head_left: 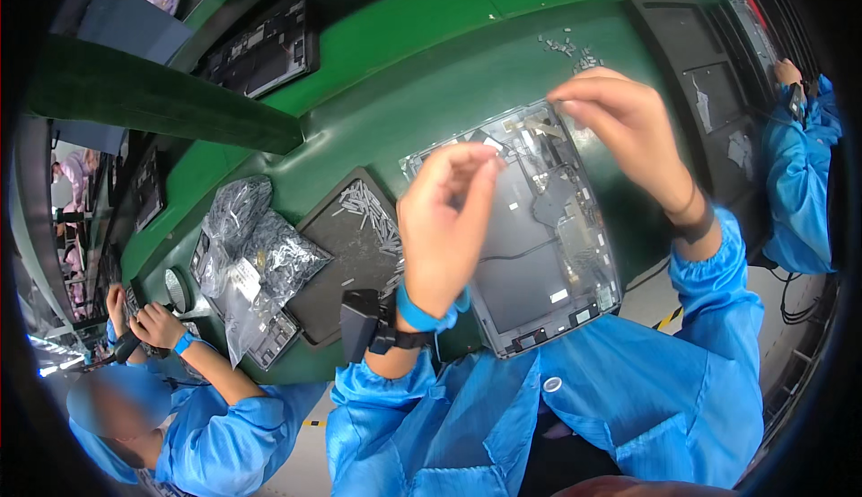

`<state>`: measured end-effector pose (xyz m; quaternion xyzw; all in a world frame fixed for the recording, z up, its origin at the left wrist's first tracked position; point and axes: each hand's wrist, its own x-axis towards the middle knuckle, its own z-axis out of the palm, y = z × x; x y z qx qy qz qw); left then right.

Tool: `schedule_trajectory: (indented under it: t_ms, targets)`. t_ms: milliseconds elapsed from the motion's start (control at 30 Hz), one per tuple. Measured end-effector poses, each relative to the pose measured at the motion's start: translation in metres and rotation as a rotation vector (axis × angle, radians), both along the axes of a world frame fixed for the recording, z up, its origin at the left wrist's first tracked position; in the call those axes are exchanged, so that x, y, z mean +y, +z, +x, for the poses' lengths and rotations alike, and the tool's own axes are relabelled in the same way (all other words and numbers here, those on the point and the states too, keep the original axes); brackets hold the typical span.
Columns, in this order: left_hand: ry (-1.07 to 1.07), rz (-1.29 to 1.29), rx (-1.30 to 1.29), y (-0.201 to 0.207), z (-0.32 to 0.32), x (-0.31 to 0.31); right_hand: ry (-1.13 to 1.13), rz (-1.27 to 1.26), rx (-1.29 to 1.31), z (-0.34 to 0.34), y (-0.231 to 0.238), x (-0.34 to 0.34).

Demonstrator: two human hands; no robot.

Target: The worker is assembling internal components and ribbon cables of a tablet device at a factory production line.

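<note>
An opened laptop chassis point(516, 286) lies before me on the green bench, its dark inner side up, with cables and boards along its right part. My left hand point(444, 228) is over its left side, thumb and fingers drawn together; a tiny pale bit shows at the fingertips, too small to name. Over the far right corner of the chassis is my right hand point(624, 124), thumb and forefinger pinched. Whatever lies between them, if anything, I cannot make out. A dark tray point(319, 228) left of the chassis holds many small grey strips.
Plastic bags of small parts point(260, 255) lie left of the tray. Small grey pieces point(570, 48) are scattered beyond the chassis. Black trays point(678, 39) stand at right. A green post point(162, 102) juts in at left. Co-workers' hands point(160, 326) are busy on both sides.
</note>
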<state>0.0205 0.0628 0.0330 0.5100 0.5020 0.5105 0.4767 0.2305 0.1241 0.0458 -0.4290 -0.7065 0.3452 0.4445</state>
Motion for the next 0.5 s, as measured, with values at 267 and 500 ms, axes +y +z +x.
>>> schedule_trajectory:
  t_ms: [267, 500]
  targets:
    - [0.003, 0.388, 0.673, -0.028, 0.008, 0.062, 0.084, 0.482, -0.540, -0.003, -0.026, 0.026]
    - [-0.132, 0.431, 0.629, -0.041, 0.018, 0.073, 0.094, 0.497, -0.577, -0.004, -0.031, 0.029]
